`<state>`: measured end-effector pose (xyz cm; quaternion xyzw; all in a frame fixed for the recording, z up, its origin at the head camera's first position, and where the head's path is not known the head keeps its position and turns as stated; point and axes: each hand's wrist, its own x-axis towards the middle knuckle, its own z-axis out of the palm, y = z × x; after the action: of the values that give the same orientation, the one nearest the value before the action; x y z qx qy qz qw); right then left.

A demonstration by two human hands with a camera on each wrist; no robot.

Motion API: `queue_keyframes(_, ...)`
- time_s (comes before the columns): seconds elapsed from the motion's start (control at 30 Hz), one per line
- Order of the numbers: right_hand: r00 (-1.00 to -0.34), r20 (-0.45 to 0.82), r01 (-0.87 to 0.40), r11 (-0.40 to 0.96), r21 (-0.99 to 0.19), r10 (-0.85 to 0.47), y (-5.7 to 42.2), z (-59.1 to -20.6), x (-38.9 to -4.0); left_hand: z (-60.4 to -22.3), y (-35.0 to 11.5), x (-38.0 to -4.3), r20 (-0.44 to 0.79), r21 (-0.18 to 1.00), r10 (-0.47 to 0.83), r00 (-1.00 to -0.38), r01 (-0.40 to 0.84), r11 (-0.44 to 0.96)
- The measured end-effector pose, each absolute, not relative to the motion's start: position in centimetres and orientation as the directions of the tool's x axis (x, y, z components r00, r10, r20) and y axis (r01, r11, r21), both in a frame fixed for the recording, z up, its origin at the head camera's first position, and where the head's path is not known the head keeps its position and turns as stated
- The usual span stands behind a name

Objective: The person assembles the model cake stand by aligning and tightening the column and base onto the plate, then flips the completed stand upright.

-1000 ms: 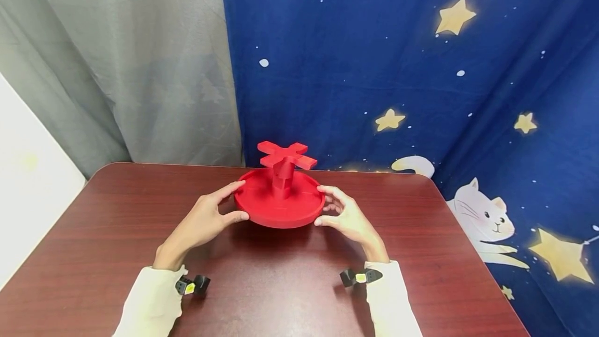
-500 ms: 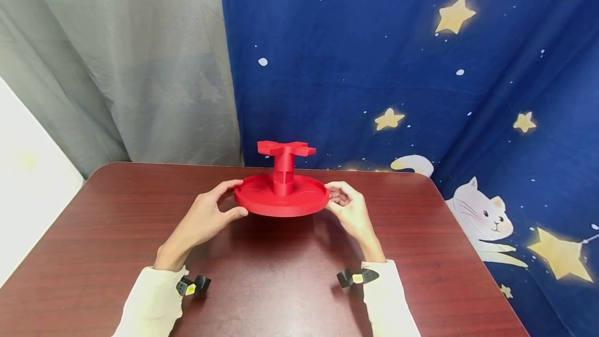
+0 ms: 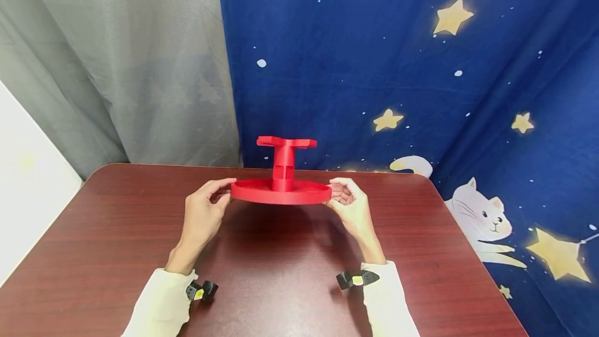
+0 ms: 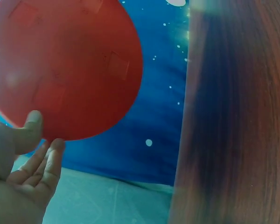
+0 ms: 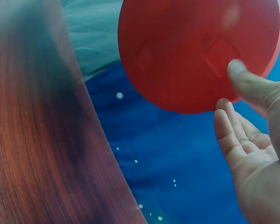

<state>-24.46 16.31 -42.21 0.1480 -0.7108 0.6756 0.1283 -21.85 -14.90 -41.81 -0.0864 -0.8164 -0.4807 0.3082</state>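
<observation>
Both hands hold a red round tray-like piece (image 3: 281, 197) up off the table, a raised rim around it and a post with a cross-shaped top at its centre. My left hand (image 3: 204, 212) grips the rim at the left side, thumb (image 4: 33, 122) against the underside. On the opposite side my right hand (image 3: 352, 209) pinches the rim, its thumb (image 5: 240, 74) pressed to the underside as well. That underside (image 5: 177, 60) is smooth with faint square outlines. In the head view the tray looks almost edge-on.
Below lies a dark red wooden table (image 3: 281, 269) with rounded far corners. Behind it hang a grey curtain (image 3: 164, 66) and a blue one (image 3: 337, 40) printed with stars and a white cat. Each wrist carries a small black camera (image 3: 357, 279).
The tray has risen and tipped from showing its inside to nearly edge-on. My left thumb has slipped from the front rim to beneath it, and my right thumb also went under.
</observation>
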Motion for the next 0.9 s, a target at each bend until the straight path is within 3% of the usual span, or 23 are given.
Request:
queue_keyframes(0.27, -0.917, 0.399, -0.395, 0.096, -0.913, 0.017, 16.3, -42.5, -24.6, -41.6, -14.9, -21.7, 0.608, 0.729, -0.189, -0.771, 0.448, 0.517)
queue_keyframes(0.43, -0.931, 0.363, -0.364, 0.094, -0.927, -0.025, 16.6, -42.6, -24.6, -41.7, -15.0, -21.6, 0.530, 0.755, -0.153, -0.834, 0.383, 0.532)
queue_keyframes(0.63, -0.945, 0.302, -0.307, 0.028, -0.951, -0.128, 17.0, -42.4, -24.5, -41.5, -15.1, -21.4, 0.364, 0.849, -0.111, -0.925, 0.281, 0.448)
queue_keyframes(0.9, -0.951, 0.256, -0.254, -0.036, -0.967, -0.173, 17.2, -42.1, -24.3, -41.0, -15.0, -21.2, 0.330, 0.893, -0.067, -0.941, 0.289, 0.345)
